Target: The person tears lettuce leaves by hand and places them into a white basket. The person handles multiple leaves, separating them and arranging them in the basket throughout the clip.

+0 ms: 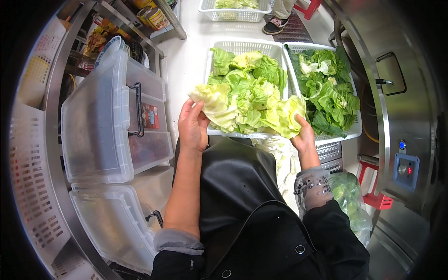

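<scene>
My left hand [193,123] pinches the edge of a pale yellow-green cabbage leaf [217,106] between thumb and fingers. On the other side, my right hand [303,135] grips a brighter green cabbage leaf [287,117], its thumb on top. Both leaves are over a white plastic basket [241,43] heaped with torn cabbage leaves [238,78]. Where the two held leaves meet the heap, their inner edges are hard to tell apart. Right beside it, a second white basket [357,128] contains darker green outer leaves [329,94].
Clear plastic storage boxes [98,119] are stacked at left by a metal rack [175,21]. Another basket [234,15] and a person's shoe [276,25] are ahead. At right are a steel appliance [402,112], a red stool [376,199] and a bag of greens [350,203].
</scene>
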Demonstrator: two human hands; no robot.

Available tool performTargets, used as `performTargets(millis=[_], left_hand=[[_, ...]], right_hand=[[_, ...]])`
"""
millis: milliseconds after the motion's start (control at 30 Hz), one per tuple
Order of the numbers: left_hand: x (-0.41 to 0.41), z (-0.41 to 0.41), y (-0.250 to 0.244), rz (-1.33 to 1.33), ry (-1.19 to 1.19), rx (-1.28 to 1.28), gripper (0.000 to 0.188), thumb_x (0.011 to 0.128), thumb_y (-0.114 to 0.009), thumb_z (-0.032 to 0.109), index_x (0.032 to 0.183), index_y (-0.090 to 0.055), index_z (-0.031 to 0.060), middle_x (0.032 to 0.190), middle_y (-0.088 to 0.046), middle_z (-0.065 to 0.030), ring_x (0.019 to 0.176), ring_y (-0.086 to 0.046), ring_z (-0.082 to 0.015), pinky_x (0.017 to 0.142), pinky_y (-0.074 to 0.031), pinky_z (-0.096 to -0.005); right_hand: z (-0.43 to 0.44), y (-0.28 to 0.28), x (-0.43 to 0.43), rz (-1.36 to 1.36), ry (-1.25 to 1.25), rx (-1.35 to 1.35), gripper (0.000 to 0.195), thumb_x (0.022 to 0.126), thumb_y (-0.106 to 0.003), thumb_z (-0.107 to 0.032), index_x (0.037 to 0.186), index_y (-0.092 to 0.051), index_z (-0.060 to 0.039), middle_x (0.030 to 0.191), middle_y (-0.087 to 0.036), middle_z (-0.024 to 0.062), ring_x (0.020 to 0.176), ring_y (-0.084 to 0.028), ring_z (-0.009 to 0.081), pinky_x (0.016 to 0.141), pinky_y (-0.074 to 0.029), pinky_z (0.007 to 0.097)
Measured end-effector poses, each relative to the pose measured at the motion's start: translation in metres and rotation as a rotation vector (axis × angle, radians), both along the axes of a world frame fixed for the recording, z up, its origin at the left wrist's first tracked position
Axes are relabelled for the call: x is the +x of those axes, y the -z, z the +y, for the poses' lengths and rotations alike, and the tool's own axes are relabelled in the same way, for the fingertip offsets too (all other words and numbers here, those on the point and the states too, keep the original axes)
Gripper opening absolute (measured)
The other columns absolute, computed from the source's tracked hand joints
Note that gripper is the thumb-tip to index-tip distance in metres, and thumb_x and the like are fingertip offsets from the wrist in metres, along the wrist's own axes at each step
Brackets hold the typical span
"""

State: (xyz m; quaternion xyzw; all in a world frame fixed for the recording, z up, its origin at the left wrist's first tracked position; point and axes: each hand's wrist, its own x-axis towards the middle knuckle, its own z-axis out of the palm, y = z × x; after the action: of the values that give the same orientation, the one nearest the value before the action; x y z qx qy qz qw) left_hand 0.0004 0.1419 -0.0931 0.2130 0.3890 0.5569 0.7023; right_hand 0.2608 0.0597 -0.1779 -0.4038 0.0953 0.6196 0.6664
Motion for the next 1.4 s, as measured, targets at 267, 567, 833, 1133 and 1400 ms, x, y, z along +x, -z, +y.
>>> performTargets(millis=[267, 567, 833, 1133, 1400], left_hand=[[0.015, -0.002, 0.008, 0.051, 0.014, -0.001, 0.025, 0.079, -0.043, 0.004, 0.103, -0.042, -0.0018, 0.098, -0.051, -0.0107, 0.088, -0.052, -0.0171, 0.078, -0.042, -0.0283], [0.045, 0.024, 0.017, 0.088, 0.164, -0.033, 0.023, 0.080, -0.041, 0.006, 0.102, -0.043, -0.0020, 0.095, -0.053, -0.0106, 0.083, -0.054, -0.0174, 0.074, -0.043, -0.0273], [0.047, 0.023, 0.040, 0.587, 0.379, -0.050, 0.054, 0.075, -0.054, 0.028, 0.120, -0.033, 0.0071, 0.111, -0.041, -0.0096, 0.101, -0.039, -0.0191, 0.083, -0.032, -0.0357], [0.067, -0.030, 0.005, 0.489, 0.732, 0.099, 0.052, 0.074, -0.056, 0.027, 0.117, -0.036, 0.0045, 0.102, -0.050, -0.0084, 0.088, -0.048, -0.0147, 0.073, -0.039, -0.0263], [0.061, -0.050, 0.000, 1.255, 0.241, 0.861, 0.035, 0.074, -0.051, 0.014, 0.106, -0.047, 0.0022, 0.091, -0.054, -0.0152, 0.082, -0.052, -0.0251, 0.074, -0.040, -0.0314]], right_hand=[[-0.005, -0.012, -0.002, -0.062, -0.084, 0.019, 0.035, 0.080, -0.045, -0.014, 0.111, -0.040, 0.0027, 0.107, -0.049, 0.0160, 0.095, -0.050, 0.0273, 0.084, -0.039, 0.0377], [-0.026, -0.016, 0.007, -0.027, -0.070, 0.027, 0.035, 0.079, -0.048, -0.014, 0.109, -0.042, 0.0029, 0.106, -0.050, 0.0147, 0.095, -0.050, 0.0254, 0.084, -0.039, 0.0355], [-0.024, -0.031, 0.004, -0.043, -0.019, 0.099, 0.037, 0.078, -0.049, -0.013, 0.110, -0.041, 0.0028, 0.107, -0.049, 0.0141, 0.097, -0.049, 0.0246, 0.087, -0.036, 0.0350], [-0.022, -0.074, -0.028, -0.235, -0.225, 0.210, 0.041, 0.077, -0.051, -0.016, 0.113, -0.038, -0.0014, 0.106, -0.048, 0.0097, 0.095, -0.049, 0.0189, 0.083, -0.039, 0.0304], [-0.030, -0.071, -0.038, -0.645, -0.196, 0.149, 0.044, 0.082, -0.045, -0.024, 0.115, -0.032, 0.0017, 0.111, -0.042, 0.0104, 0.101, -0.040, 0.0154, 0.086, -0.032, 0.0269]])
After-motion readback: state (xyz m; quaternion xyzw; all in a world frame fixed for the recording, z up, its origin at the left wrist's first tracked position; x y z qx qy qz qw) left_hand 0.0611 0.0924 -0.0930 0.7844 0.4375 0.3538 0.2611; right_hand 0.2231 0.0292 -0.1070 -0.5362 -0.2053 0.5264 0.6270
